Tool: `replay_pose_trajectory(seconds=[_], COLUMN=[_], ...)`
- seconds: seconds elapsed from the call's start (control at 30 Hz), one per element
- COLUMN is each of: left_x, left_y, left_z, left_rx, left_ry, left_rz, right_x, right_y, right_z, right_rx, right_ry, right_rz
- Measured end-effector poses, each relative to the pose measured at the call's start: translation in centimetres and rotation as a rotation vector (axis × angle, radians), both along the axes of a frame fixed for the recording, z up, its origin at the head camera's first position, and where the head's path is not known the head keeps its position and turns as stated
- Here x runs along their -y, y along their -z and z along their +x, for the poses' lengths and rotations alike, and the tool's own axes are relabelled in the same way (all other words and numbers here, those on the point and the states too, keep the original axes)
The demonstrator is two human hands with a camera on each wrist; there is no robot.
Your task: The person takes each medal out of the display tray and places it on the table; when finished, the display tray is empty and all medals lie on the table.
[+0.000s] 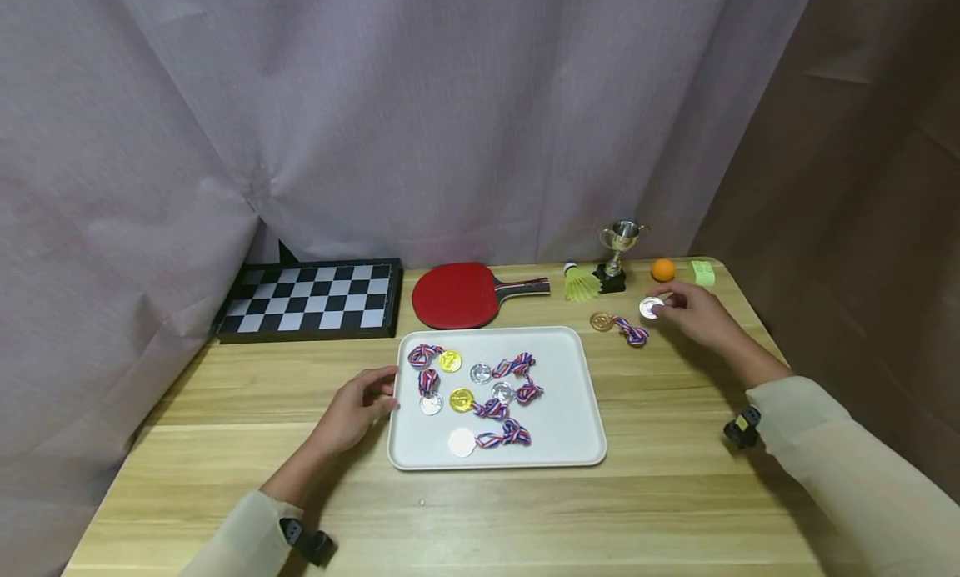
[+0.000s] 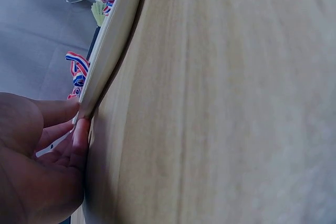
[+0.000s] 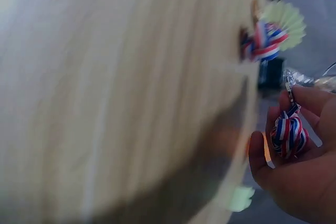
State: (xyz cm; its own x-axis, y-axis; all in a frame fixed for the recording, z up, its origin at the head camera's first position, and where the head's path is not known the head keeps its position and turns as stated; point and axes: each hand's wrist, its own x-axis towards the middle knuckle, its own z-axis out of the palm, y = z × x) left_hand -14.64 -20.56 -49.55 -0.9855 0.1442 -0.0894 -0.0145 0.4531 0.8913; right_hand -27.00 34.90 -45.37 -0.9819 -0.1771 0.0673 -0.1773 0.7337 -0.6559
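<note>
Up over the right part of the table, my right hand [image 1: 697, 314] pinches a silver medal [image 1: 651, 308]. Its bundled red, white and blue ribbon [image 3: 289, 135] sits within the fingers in the right wrist view. A bronze-coloured medal [image 1: 602, 321] lies on the table just left of that hand, ribbon attached. My left hand [image 1: 352, 410] grips the left rim of a white tray [image 1: 570, 427], thumb and fingers at its edge in the left wrist view. On the tray lie several medals with bundled ribbons, among them a gold medal [image 1: 461, 400] and a silver medal [image 1: 431, 403].
Along the back stand or lie a checkered board [image 1: 315, 298], a red table tennis paddle [image 1: 455, 296], a yellow-green shuttlecock [image 1: 581, 283], a small trophy cup [image 1: 618, 248], an orange ball [image 1: 663, 269] and a light green block [image 1: 702, 273]. Behind them hangs a grey curtain [image 1: 450, 118].
</note>
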Motion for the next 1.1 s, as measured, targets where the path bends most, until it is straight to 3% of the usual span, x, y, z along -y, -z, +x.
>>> replay_pose_trajectory(seconds=[0.33, 0.63, 1.1], left_x=[0.0, -0.1, -0.1], left_y=[0.1, 0.0, 0.1], left_z=[0.0, 0.0, 0.0], left_rx=[-0.001, 0.004, 0.001], left_ry=[0.003, 0.000, -0.004], left_rz=[0.008, 0.014, 0.004], right_x=[-1.4, -1.4, -1.5], right_y=[2.7, 3.1, 2.8], right_z=[-0.1, -0.4, -0.4], right_rx=[0.017, -0.021, -0.008], right_ry=[-0.002, -0.024, -0.002], right_rz=[0.093, 0.123, 0.113])
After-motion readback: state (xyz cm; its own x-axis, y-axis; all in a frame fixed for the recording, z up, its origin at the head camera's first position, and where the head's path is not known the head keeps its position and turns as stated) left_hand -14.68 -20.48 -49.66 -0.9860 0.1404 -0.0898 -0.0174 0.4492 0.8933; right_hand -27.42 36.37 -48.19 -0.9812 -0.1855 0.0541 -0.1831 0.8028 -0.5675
